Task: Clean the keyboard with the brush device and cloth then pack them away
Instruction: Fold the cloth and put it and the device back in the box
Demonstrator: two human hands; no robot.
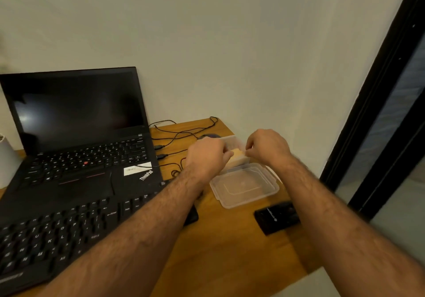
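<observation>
Here left hand fingers curl round yellow cloth; right hand fingers pinch its far edge.

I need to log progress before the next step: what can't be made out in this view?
- Container: head view, mostly hidden behind both hands; contents unseen.
- Yellow item: blurred, partly covered by the left hand; cloth or not, unclear.
- Right hand: fingertips blurred, grip uncertain.
- Brush device: not identifiable.
- Keyboard: cut off by the left and bottom edges.
- Black object: markings too small.
</observation>
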